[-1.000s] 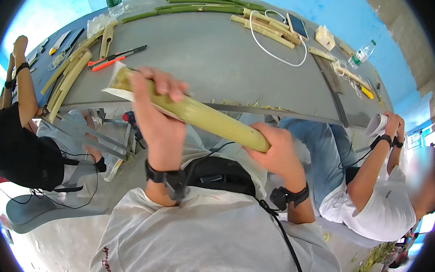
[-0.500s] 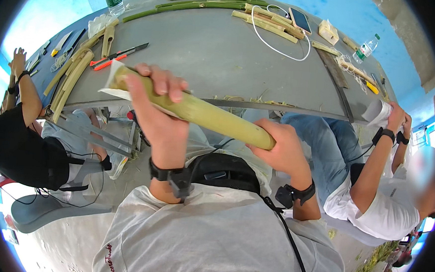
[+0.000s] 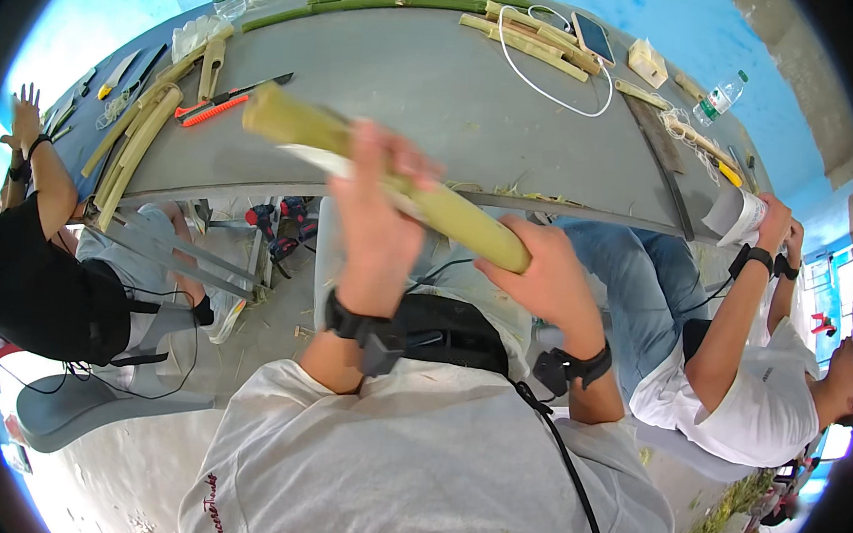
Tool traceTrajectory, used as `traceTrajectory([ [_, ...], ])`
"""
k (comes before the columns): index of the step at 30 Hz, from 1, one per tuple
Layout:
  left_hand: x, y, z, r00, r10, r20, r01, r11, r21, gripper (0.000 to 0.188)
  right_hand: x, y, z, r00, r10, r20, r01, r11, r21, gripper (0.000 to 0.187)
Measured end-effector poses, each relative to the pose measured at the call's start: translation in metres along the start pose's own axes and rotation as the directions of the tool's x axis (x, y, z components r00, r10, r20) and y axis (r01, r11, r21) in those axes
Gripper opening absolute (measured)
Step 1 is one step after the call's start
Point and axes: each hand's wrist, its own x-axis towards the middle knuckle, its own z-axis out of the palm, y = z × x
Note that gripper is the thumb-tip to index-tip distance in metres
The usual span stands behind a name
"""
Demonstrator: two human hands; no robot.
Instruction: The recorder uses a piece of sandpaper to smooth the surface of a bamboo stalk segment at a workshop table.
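Note:
A thick pale-green bamboo tube [image 3: 463,222] slants across in front of me, above the table's near edge. My right hand [image 3: 549,274] is closed round its lower right end. Partway up, my left hand [image 3: 383,203] is wrapped round the tube with a white paper sheet [image 3: 318,158] between palm and bamboo. Most of the sheet is hidden by the hand, and its working face cannot be made out. Beyond the hand, the tube's upper left end is bare and somewhat blurred. On the table behind that end lies an orange-and-black utility knife [image 3: 216,107].
Split bamboo pieces [image 3: 141,142] lie at the table's left edge. Green stalks [image 3: 364,7], more bamboo strips [image 3: 528,48], a phone [image 3: 591,38] with a white cable and a water bottle [image 3: 720,97] sit farther back. People sit on both sides; the right one holds a white sheet [image 3: 735,217].
My left hand has slid with the paper sheet down the tube toward my right hand, baring the upper end. The tube's far end has swung slightly up and right.

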Motion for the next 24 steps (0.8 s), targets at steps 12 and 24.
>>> traceTrajectory([
  [12,-0.014,0.036,0.008,0.980,0.201,-0.012,-0.200,0.968,-0.150,0.023,-0.007,-0.009,-0.006,0.996,-0.086,-0.027,0.087,0.996,0.030,0.032],
  [24,-0.011,0.040,0.012,0.987,0.092,0.129,-0.089,0.996,-0.027,0.035,-0.016,-0.002,-0.007,0.991,-0.103,-0.081,0.103,0.995,-0.004,0.032],
])
